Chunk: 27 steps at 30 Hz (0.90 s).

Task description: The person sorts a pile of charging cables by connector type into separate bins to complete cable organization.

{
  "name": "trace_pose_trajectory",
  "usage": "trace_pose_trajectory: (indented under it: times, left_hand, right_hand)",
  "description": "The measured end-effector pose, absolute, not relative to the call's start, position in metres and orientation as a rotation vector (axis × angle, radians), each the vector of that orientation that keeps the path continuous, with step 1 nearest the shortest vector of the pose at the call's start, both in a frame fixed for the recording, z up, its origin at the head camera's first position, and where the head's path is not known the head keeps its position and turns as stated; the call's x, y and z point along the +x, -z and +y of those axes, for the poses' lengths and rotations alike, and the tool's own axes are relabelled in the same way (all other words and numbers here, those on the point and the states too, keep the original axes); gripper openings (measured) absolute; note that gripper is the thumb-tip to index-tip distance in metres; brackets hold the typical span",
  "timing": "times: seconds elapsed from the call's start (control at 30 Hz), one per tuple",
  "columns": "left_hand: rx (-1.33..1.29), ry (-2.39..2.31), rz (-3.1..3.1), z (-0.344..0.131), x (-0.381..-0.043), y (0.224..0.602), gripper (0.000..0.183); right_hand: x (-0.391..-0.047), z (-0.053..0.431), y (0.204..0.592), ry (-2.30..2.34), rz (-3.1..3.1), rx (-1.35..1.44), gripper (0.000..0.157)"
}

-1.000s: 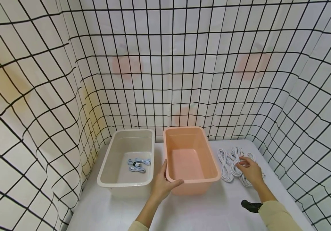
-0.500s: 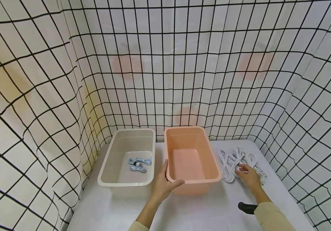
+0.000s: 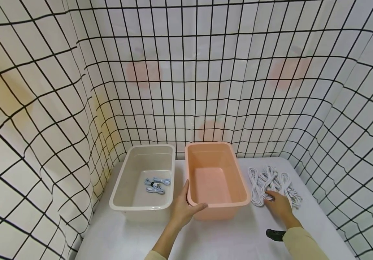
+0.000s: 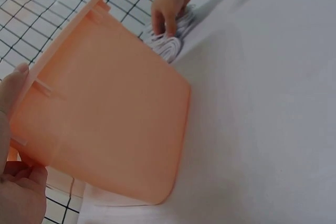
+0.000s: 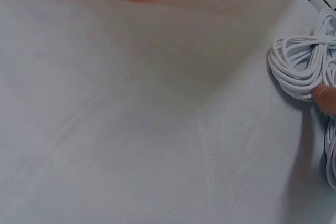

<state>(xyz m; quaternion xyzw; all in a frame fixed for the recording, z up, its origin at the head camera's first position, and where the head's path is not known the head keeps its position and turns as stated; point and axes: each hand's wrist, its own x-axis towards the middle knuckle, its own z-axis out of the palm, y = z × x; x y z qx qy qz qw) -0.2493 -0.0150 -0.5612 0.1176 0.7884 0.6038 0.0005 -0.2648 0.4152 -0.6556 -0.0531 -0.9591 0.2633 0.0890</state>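
My left hand (image 3: 182, 210) grips the near left corner of the orange plastic tub (image 3: 218, 212), thumb and fingers at its rim. In the left wrist view the tub's outer wall (image 4: 115, 108) fills the middle, with the left hand (image 4: 22, 198) at its edge. Right of the tub lie several coiled white cables (image 3: 255, 189) on the table. My right hand (image 3: 280, 207) pinches the near end of one white cable bundle (image 3: 268, 184). In the right wrist view a fingertip (image 5: 324, 98) meets the coil (image 5: 294, 72); most of that hand is outside the frame.
A cream tub (image 3: 142, 208) stands left of the orange one, with several light blue tied cables (image 3: 155, 190) inside. Black wire mesh (image 3: 196, 90) over white sheeting encloses the back and both sides. The table (image 3: 218, 242) has a white cover.
My right hand has come down and toward me, from above the white cables to the near end of a bundle. The left hand stays on the orange tub's corner.
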Motion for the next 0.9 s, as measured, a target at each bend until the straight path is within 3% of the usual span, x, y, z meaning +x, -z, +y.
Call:
trace_pose_trajectory:
  times: [0.57,0.77,0.9]
  left_hand:
    - [0.4,-1.936,2.46,-0.016,-0.249,0.562,0.117]
    - [0.396,-1.895,2.5,-0.016,-0.248,0.562,0.117]
    - [0.4,-1.907,2.481,-0.015,-0.248,0.561,0.115]
  right_hand:
    - [-0.26,0.413,0.655,-0.787,-2.769,-0.05,0.036]
    - [-0.25,0.413,0.656,-0.848,-2.597,-0.133,0.037]
    - [-0.247,0.413,0.656,-0.869,-2.479,-0.233,0.029]
